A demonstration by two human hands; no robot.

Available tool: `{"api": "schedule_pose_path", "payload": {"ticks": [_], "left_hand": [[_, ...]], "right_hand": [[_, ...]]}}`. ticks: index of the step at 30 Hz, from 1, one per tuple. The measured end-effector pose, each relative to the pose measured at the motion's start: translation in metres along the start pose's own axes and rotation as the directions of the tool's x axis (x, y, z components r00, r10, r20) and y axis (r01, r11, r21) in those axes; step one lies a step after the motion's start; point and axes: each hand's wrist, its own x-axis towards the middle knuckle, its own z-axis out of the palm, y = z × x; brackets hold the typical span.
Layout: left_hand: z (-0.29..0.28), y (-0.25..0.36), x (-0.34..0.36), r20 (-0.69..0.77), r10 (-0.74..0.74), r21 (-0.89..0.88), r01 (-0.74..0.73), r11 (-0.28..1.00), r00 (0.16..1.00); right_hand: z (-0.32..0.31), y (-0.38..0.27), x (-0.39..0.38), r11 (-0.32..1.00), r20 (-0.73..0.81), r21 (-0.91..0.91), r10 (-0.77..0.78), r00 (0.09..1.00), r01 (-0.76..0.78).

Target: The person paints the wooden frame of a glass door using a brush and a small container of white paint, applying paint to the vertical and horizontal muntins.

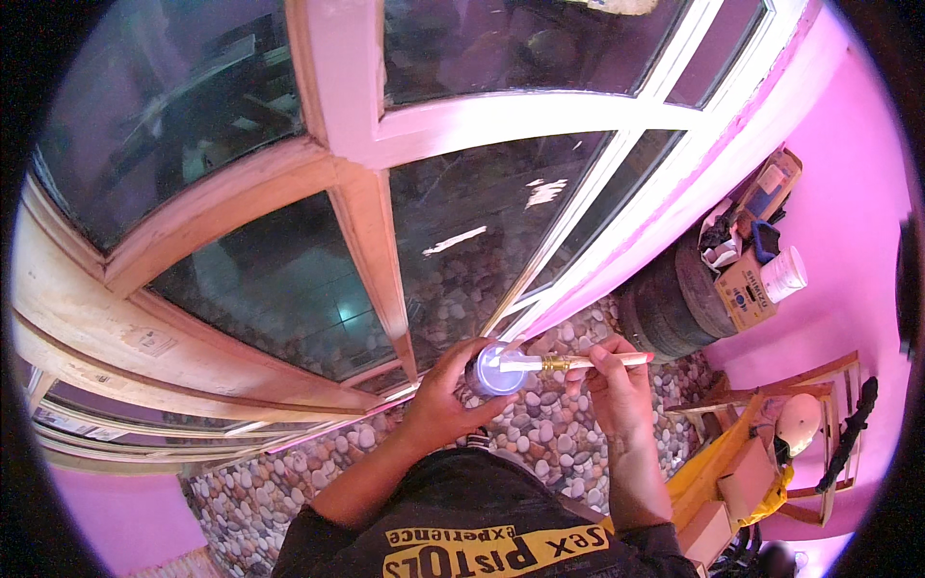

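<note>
**Head view: two hands with a paintbrush and a small cup before a glazed wooden frame**

Head view, looking down. The left hand (pixel 445 385) is curled around a small pale blue cup (pixel 493 370), fingers wrapped about its side, and holds it just below the lower edge of the window frame (pixel 361 207). The right hand (pixel 615 380) pinches a paintbrush (pixel 568 363) between thumb and fingertips near the far end of its light wooden handle. The brush lies nearly level, with its brass-coloured ferrule between the two hands and its white bristles resting across the mouth of the cup. Both forearms enter from the lower edge, above a dark shirt with a yellow printed band.

The window frame is of bare, partly whitened wood with dark glass panes; its right-hand bars are painted white. Beneath the hands lies a pebble-patterned floor (pixel 559 443). To the right, against a pink wall (pixel 848 193), a dark tyre (pixel 670 308) carries a cardboard box (pixel 744 289) and a white jar (pixel 783 273). A wooden chair (pixel 809 385) stands near the lower right.
</note>
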Motion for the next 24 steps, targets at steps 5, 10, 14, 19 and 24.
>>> {"api": "schedule_pose_path", "payload": {"ticks": [5, 10, 14, 19, 24], "left_hand": [[0.0, 0.006, 0.006, 0.001, -0.011, -0.009, 0.011, 1.0, 1.0], [0.0, 0.008, 0.008, -0.003, -0.011, -0.02, 0.011, 1.0, 1.0], [0.002, 0.006, 0.009, -0.009, -0.006, -0.006, 0.006, 1.0, 1.0], [0.005, -0.001, 0.008, -0.025, 0.021, -0.01, -0.021, 1.0, 0.999], [0.008, -0.005, 0.005, -0.039, 0.01, -0.004, -0.01, 1.0, 0.999]], "right_hand": [[0.001, -0.001, 0.0, 1.0, -0.005, -0.022, -0.019, 1.0, 0.019], [0.002, 0.001, 0.0, 1.0, -0.062, 0.014, -0.025, 0.998, 0.026], [0.0, 0.004, -0.001, 0.999, -0.057, 0.023, -0.037, 0.998, 0.038], [-0.002, 0.003, -0.004, 0.996, -0.039, 0.085, 0.006, 0.999, -0.003], [0.002, -0.001, 0.003, 0.972, -0.121, 0.114, -0.192, 0.974, 0.206]]}}
